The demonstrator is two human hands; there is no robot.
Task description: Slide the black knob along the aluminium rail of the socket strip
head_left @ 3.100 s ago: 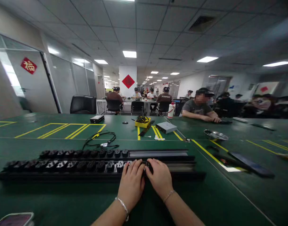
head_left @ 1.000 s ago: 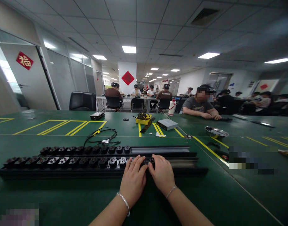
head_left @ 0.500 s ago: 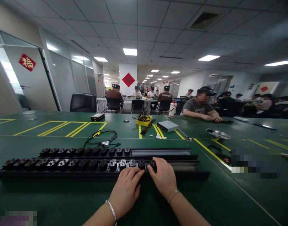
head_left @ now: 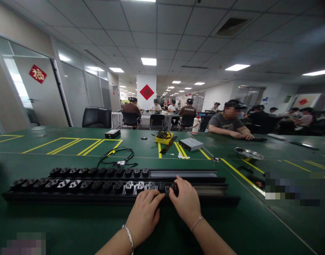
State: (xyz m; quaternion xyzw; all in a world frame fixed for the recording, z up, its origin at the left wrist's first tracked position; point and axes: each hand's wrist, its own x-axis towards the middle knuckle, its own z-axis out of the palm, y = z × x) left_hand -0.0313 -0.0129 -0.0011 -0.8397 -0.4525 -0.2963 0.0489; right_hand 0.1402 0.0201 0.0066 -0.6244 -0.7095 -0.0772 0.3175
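Two long black rails [head_left: 79, 200] lie side by side on the green table. Each carries a row of small black socket modules [head_left: 85, 185], some with pale metallic faces. My right hand [head_left: 187, 198] pinches a dark module [head_left: 175, 188] at the right end of the front row. Close to it, my left hand [head_left: 144, 209] bends its fingers over the front rail's near edge; the fingertips touch the rail beside the last modules. What lies under the left fingertips is partly hidden.
Behind the rails lie a coiled black cable [head_left: 117, 157], a yellow box [head_left: 163, 138] with wires, a grey box [head_left: 190, 144] and a metal bowl [head_left: 248, 153]. A person [head_left: 228, 122] sits across the table at right. Yellow tape lines [head_left: 91, 147] mark the tabletop.
The whole view has shifted slightly, so things appear a little further right and lower. Both hands stay at the same place on the front rail, with the module still in my right fingers.
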